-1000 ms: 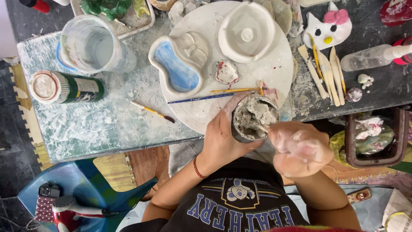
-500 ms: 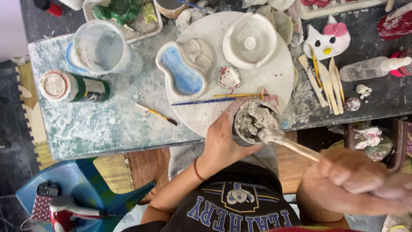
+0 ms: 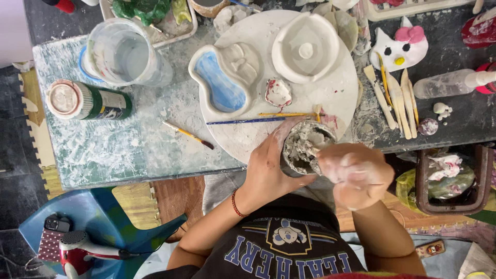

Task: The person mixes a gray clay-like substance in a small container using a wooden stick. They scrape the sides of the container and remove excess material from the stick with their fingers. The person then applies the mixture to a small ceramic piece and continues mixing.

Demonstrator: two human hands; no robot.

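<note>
The single head camera looks almost straight down from above the person, close to the work, with the table [image 3: 103,150] filling from 9 to 3 o'clock at top and the person's own chest at 6 o'clock.

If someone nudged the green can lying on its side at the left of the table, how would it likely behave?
The green can lies on its side, so its round body would probably roll rather than slide. The tabletop under it looks crusted with dried white residue, which may slow it. It appears to be rigid metal, so it is unlikely to dent from a light push.
</note>
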